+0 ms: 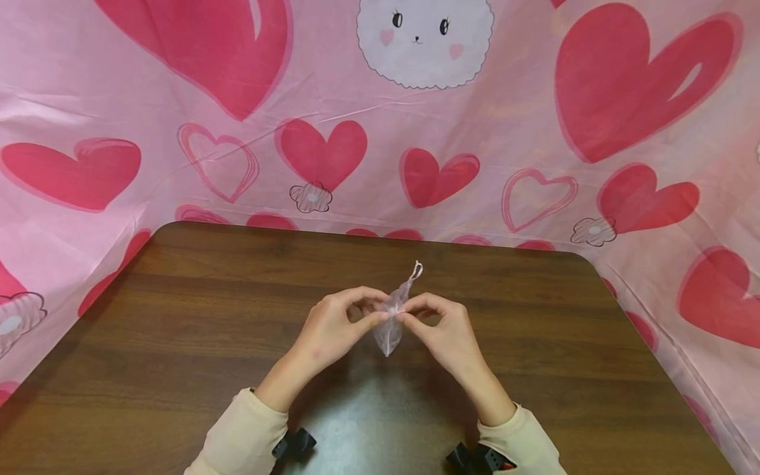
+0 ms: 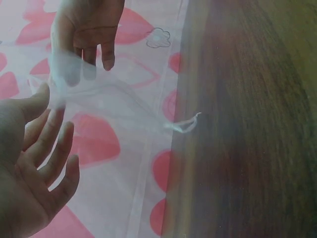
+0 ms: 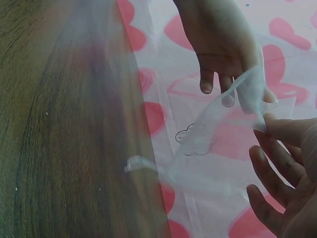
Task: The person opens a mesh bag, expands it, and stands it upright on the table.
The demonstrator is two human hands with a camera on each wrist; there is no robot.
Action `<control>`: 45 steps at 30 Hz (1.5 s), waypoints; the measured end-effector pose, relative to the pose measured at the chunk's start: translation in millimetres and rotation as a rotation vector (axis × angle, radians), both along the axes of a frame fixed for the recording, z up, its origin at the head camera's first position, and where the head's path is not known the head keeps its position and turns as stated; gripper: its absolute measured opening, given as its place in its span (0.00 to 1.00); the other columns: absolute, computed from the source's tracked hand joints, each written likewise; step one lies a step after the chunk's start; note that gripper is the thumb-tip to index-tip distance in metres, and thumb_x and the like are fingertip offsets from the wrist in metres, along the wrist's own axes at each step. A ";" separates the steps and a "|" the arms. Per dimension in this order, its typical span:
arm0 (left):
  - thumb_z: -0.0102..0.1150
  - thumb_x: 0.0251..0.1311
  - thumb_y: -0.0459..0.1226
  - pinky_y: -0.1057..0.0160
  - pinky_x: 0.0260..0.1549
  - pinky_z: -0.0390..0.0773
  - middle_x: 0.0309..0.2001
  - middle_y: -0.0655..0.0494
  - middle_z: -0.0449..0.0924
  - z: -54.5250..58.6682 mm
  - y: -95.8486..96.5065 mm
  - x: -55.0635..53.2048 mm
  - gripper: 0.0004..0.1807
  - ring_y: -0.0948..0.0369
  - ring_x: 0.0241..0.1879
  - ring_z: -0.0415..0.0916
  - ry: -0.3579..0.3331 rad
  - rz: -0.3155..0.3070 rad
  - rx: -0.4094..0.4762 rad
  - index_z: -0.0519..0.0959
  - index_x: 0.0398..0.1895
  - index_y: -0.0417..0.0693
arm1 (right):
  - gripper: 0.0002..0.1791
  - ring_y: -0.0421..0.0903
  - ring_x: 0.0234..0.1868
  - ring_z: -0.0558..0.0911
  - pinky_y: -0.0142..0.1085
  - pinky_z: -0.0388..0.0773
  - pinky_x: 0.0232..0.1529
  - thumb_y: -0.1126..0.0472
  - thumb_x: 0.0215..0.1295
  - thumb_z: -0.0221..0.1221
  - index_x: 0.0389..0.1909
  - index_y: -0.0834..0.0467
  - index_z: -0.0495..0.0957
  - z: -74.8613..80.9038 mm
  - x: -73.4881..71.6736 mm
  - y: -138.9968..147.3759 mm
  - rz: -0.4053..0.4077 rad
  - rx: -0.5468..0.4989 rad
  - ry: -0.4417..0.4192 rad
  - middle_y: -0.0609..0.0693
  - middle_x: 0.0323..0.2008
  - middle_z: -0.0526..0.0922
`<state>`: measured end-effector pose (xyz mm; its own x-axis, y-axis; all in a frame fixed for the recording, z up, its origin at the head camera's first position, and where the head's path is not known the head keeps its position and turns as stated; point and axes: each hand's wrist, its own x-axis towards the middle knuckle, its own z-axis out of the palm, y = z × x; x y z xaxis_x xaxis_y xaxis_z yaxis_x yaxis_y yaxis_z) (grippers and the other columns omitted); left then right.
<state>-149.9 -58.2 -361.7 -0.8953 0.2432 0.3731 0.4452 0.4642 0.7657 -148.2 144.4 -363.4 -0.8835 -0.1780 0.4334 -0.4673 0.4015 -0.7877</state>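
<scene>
A sheer whitish drawstring pouch (image 1: 388,337) hangs between both hands over the middle of the table. Its thin cord loop (image 1: 418,270) sticks out at the far end, and the near end narrows to a point. The left hand (image 1: 335,323) pinches one side of the pouch between thumb and fingertips. Opposite it, the right hand (image 1: 445,330) pinches the other side, the fingertips of both hands close together. In the left wrist view the see-through fabric (image 2: 119,106) stretches away from the fingers. From the right wrist, the cord (image 3: 141,163) shows blurred over the wood.
Beneath the hands lies a dark brown wooden table (image 1: 196,356) with rounded far corners. A pink cloth (image 1: 380,152) with red hearts hangs behind and around it. Black devices (image 1: 295,445) are strapped at both wrists, by the cream sleeves (image 1: 243,432).
</scene>
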 end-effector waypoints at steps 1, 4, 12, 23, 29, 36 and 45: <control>0.73 0.55 0.41 0.59 0.31 0.76 0.30 0.70 0.81 0.3 0.2 0.1 0.12 0.68 0.29 0.75 0.004 0.001 -0.003 0.86 0.43 0.57 | 0.04 0.41 0.33 0.81 0.42 0.79 0.40 0.68 0.55 0.71 0.31 0.60 0.86 -0.3 -0.2 -0.1 0.003 -0.001 0.004 0.45 0.29 0.86; 0.73 0.55 0.41 0.63 0.28 0.75 0.29 0.70 0.80 1.1 0.5 0.8 0.11 0.67 0.27 0.74 0.011 0.006 -0.012 0.87 0.43 0.58 | 0.04 0.41 0.33 0.82 0.40 0.79 0.40 0.69 0.55 0.71 0.31 0.60 0.86 -1.1 -0.7 -0.4 0.010 -0.005 0.014 0.46 0.29 0.86; 0.74 0.54 0.42 0.62 0.30 0.77 0.29 0.74 0.78 0.5 -0.2 0.6 0.09 0.70 0.30 0.74 0.060 -0.036 -0.005 0.88 0.39 0.60 | 0.05 0.41 0.33 0.82 0.43 0.79 0.39 0.71 0.56 0.69 0.31 0.60 0.85 -1.9 -1.0 -0.9 0.027 -0.007 0.047 0.48 0.30 0.86; 0.75 0.53 0.43 0.63 0.30 0.75 0.27 0.74 0.79 1.6 -2.0 -0.8 0.04 0.65 0.29 0.76 0.077 0.039 0.012 0.87 0.30 0.63 | 0.06 0.40 0.33 0.82 0.36 0.78 0.39 0.69 0.55 0.71 0.32 0.57 0.86 -0.3 -1.3 -3.2 0.047 0.014 0.079 0.43 0.29 0.86; 0.73 0.55 0.40 0.59 0.31 0.76 0.30 0.71 0.83 2.6 -3.3 -2.4 0.04 0.61 0.29 0.78 0.057 0.081 0.033 0.87 0.32 0.62 | 0.07 0.40 0.33 0.82 0.36 0.78 0.40 0.67 0.55 0.72 0.34 0.57 0.86 0.2 -1.9 -3.6 0.067 0.012 0.092 0.42 0.30 0.86; 0.73 0.56 0.39 0.57 0.32 0.78 0.28 0.73 0.81 1.8 -2.3 -2.5 0.05 0.67 0.30 0.78 0.067 0.064 0.044 0.87 0.32 0.62 | 0.07 0.40 0.34 0.82 0.37 0.78 0.40 0.65 0.57 0.71 0.38 0.56 0.87 -0.7 -2.3 -3.4 0.070 0.001 0.088 0.43 0.31 0.86; 0.73 0.54 0.40 0.65 0.29 0.74 0.26 0.75 0.80 1.9 -0.8 -1.4 0.05 0.65 0.28 0.79 0.102 0.090 0.008 0.87 0.32 0.64 | 0.04 0.41 0.33 0.82 0.40 0.79 0.38 0.67 0.59 0.69 0.35 0.57 0.88 -1.2 -3.1 -3.2 0.085 -0.023 0.100 0.44 0.30 0.86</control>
<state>-151.4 -59.1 -359.8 -0.8705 0.1600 0.4654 0.4780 0.4996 0.7224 -151.4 141.2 -364.6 -0.8179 -0.2392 0.5232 -0.5753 0.3395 -0.7441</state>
